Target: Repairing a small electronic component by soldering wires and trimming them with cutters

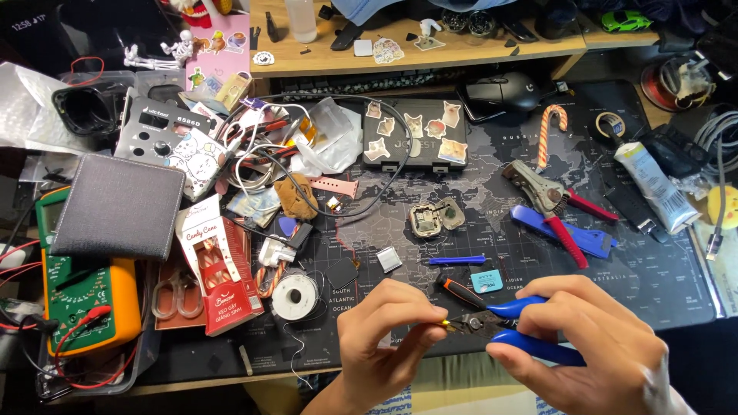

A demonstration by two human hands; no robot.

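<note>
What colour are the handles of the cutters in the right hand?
Blue, seen in the head view: cutters.

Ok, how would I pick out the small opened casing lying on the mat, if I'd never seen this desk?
Start at the dark world-map desk mat and find the black case covered in cat stickers near its top edge. Just below that case lies the small opened casing, its grey halves spread side by side with the insides exposed. Unlike the red-handled wire stripper to its right, it has no handles.

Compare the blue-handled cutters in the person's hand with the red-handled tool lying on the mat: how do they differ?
The blue-handled cutters are gripped in the right hand, jaws at a small yellow piece pinched by the left hand; the red-handled tool lies untouched on the mat. The red-handled tool has a bulkier grey metal head. Both are two-handled hand tools.
</note>
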